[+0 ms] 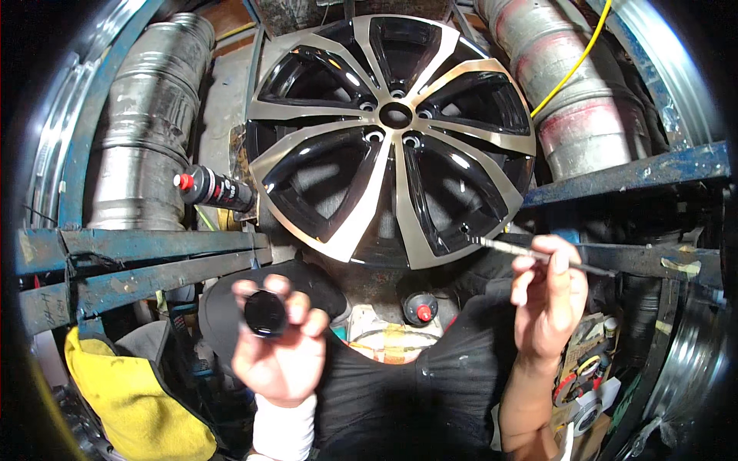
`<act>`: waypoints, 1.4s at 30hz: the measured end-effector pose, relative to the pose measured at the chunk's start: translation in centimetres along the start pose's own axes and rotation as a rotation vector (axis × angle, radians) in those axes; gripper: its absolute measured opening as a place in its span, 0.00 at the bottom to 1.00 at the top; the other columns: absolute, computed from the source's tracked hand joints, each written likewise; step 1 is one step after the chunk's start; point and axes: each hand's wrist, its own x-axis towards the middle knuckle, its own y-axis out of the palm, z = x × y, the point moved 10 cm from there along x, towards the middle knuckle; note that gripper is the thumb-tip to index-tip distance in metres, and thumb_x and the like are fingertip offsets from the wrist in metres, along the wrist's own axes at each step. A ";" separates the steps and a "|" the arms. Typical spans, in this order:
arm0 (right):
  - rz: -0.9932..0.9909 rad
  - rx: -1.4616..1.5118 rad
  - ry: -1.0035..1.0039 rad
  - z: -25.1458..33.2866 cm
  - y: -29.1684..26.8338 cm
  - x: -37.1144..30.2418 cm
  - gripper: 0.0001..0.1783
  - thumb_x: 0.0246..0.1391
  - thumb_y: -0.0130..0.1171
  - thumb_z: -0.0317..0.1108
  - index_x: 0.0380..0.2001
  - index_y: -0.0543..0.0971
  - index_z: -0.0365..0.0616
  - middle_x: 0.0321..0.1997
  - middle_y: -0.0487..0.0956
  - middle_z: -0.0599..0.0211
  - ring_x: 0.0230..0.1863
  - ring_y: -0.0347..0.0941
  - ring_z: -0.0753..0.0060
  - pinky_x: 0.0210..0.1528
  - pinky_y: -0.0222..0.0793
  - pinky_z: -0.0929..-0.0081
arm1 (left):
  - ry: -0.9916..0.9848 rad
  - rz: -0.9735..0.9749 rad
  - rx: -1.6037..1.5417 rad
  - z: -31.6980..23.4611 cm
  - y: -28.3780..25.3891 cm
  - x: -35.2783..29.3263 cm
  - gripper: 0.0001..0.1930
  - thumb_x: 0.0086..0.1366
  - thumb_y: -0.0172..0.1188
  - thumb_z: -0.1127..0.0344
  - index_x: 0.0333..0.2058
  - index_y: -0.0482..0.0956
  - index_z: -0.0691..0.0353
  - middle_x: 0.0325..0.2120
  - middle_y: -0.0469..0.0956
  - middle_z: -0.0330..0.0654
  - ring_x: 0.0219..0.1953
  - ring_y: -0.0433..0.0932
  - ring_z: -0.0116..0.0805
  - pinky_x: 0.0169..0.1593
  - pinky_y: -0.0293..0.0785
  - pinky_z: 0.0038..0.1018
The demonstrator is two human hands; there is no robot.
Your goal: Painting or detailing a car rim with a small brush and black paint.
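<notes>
A large alloy wheel point(370, 203) with black recesses and bright metal-faced spokes lies face up in front of me. My right hand point(550, 303) pinches a slim paintbrush point(513, 248). Its tip points left, by the wheel's lower right edge near a small hole; whether it touches, I cannot tell. Nearer to me and lower left, my left hand point(280, 349) holds up a small round cup point(264, 313) by its sides, the fingers curled around it. The inside of the cup looks black and glossy, and it stays apart from the wheel.
On the wheel's left a black bottle point(223, 190) with a red-and-white cap leans over. Another red-capped bottle point(421, 309) stands between my legs. Blue metal beams point(146, 244) flank me, with stacked wheel barrels point(146, 115) beyond. A yellow cloth point(131, 399) hangs lower left; a yellow cable point(576, 65) crosses upper right.
</notes>
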 end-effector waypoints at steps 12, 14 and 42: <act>0.137 0.016 0.133 -10.0 7.8 11.2 0.16 0.69 0.49 0.34 0.48 0.78 0.31 0.43 0.83 0.55 0.34 0.75 0.80 0.37 0.70 0.82 | 0.243 0.030 0.118 -6.5 0.0 11.4 0.24 0.68 0.59 0.68 0.61 0.67 0.60 0.60 0.68 0.39 0.45 0.68 0.30 0.44 0.63 0.27; 0.106 0.029 0.204 -12.2 7.6 11.5 0.16 0.68 0.50 0.34 0.48 0.78 0.32 0.42 0.83 0.56 0.36 0.75 0.79 0.40 0.70 0.82 | 0.225 0.035 0.123 -6.0 -0.2 12.1 0.24 0.68 0.58 0.69 0.62 0.67 0.58 0.60 0.67 0.38 0.44 0.67 0.30 0.44 0.63 0.27; 0.024 0.005 0.444 -17.8 8.2 13.0 0.13 0.66 0.54 0.25 0.51 0.76 0.31 0.45 0.83 0.56 0.44 0.80 0.77 0.49 0.77 0.79 | 0.218 -0.160 -0.056 -6.4 -4.2 14.8 0.16 0.69 0.52 0.67 0.54 0.74 0.58 0.50 0.73 0.36 0.42 0.72 0.30 0.56 0.63 0.40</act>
